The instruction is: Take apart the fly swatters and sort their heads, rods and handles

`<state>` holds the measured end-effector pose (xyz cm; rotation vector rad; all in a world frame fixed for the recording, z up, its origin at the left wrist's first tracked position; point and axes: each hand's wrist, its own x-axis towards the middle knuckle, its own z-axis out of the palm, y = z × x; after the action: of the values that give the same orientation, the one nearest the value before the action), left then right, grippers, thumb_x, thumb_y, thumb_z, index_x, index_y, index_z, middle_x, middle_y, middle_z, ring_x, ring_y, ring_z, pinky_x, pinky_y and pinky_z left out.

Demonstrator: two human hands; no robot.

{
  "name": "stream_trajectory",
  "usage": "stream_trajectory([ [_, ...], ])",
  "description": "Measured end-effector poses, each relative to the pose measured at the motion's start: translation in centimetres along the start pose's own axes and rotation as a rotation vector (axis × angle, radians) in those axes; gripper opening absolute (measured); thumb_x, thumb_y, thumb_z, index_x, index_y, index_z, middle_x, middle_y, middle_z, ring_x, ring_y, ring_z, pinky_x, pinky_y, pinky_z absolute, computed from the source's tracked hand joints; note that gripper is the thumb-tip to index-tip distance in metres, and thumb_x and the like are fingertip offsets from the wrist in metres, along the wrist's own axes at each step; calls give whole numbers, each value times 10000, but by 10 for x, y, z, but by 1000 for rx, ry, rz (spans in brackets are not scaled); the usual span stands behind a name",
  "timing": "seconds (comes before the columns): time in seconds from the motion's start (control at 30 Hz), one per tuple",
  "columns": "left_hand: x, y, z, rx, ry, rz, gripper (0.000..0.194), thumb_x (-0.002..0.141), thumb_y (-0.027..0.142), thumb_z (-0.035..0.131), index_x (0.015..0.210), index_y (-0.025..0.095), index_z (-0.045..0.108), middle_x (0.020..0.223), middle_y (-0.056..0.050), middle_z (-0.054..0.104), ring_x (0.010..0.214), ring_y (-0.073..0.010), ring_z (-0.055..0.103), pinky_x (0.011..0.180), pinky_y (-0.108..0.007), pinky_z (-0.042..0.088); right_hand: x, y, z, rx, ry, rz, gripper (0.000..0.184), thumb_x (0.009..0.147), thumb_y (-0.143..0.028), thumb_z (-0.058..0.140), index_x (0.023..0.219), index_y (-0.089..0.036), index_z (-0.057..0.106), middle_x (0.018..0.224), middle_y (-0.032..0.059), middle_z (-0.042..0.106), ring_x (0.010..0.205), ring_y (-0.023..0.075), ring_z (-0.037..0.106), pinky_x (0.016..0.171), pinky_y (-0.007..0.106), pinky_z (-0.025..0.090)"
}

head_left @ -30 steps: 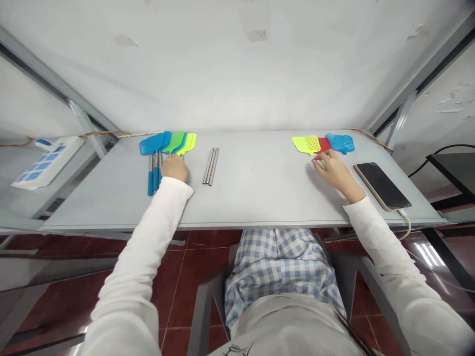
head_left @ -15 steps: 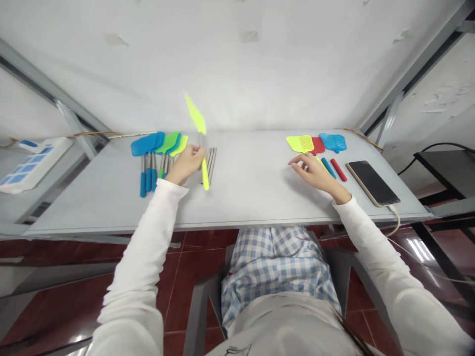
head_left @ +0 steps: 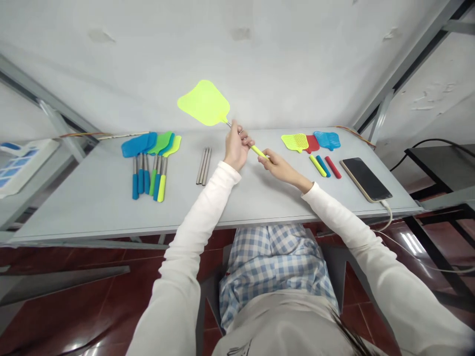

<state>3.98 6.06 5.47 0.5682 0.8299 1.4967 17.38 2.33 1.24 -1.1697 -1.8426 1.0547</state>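
A yellow-green fly swatter (head_left: 205,103) is held up over the table, its flat head up and to the left. My left hand (head_left: 237,146) is closed around its metal rod near the top of the handle. At the lower end of the yellow handle, my right hand (head_left: 276,165) grips with fingers and thumb. Left of my hands lie several metal rods (head_left: 204,166) side by side. Further left are several fly swatters with blue, green and yellow heads (head_left: 139,145), handles toward me.
On the right lie loose yellow, red and blue swatter heads (head_left: 312,143). Below them are a yellow handle (head_left: 318,166), a blue handle (head_left: 324,166) and a red handle (head_left: 333,167). A phone (head_left: 366,179) with a cable sits at the right edge; a power strip (head_left: 25,165) is far left.
My left hand has carried the fly swatter right to the middle, and its head now faces me broadside. My right hand has moved left and taken hold of the handle end.
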Motion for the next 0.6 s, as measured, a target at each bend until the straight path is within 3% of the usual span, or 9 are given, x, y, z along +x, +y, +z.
stream_trajectory([
  [0.13,25,0,12,-2,51,-74,490,966,485,593,692,229,277,497,116,147,358,-60,171,369,-200,161,-10,-6,15,146,-9,110,271,1006,-412,424,809,-234,369,652,-52,422,552,99,351,533,234,298],
  [0.23,45,25,12,-14,102,-35,456,1046,409,443,690,221,230,492,114,125,358,-51,121,369,-179,113,-28,-11,12,387,-136,242,257,984,-448,408,835,-240,378,615,-85,275,464,87,191,455,236,184],
  [0.3,54,50,5,-14,131,46,433,1076,353,340,688,213,210,496,112,101,360,-47,92,373,-165,92,-41,-7,-3,395,-188,298,265,959,-475,418,848,-235,406,611,-90,240,453,85,171,450,236,173],
  [0.37,56,69,-7,94,50,59,444,1069,384,358,681,209,232,504,109,101,364,-46,73,370,-166,66,-51,3,-22,172,-57,295,269,954,-482,421,898,-221,452,614,-70,329,467,100,281,479,239,245],
  [0.43,49,75,-19,268,-74,-7,437,1034,415,453,685,208,292,518,112,131,371,-39,78,372,-167,55,-55,18,-40,-210,162,261,244,955,-409,438,1049,-191,494,661,-16,476,555,153,451,555,268,341],
  [0.5,38,68,-28,469,-196,-91,381,971,418,569,719,207,376,536,113,192,379,-34,106,380,-167,60,-55,33,-53,-585,319,255,314,942,-299,450,1208,-135,481,761,73,596,694,232,570,635,316,400],
  [0.6,21,47,-40,790,-383,-119,226,905,366,628,830,191,505,596,83,338,405,-39,181,397,-175,99,-55,49,-63,-939,375,327,373,925,-209,437,1258,-52,490,904,209,658,860,332,628,722,393,451],
])
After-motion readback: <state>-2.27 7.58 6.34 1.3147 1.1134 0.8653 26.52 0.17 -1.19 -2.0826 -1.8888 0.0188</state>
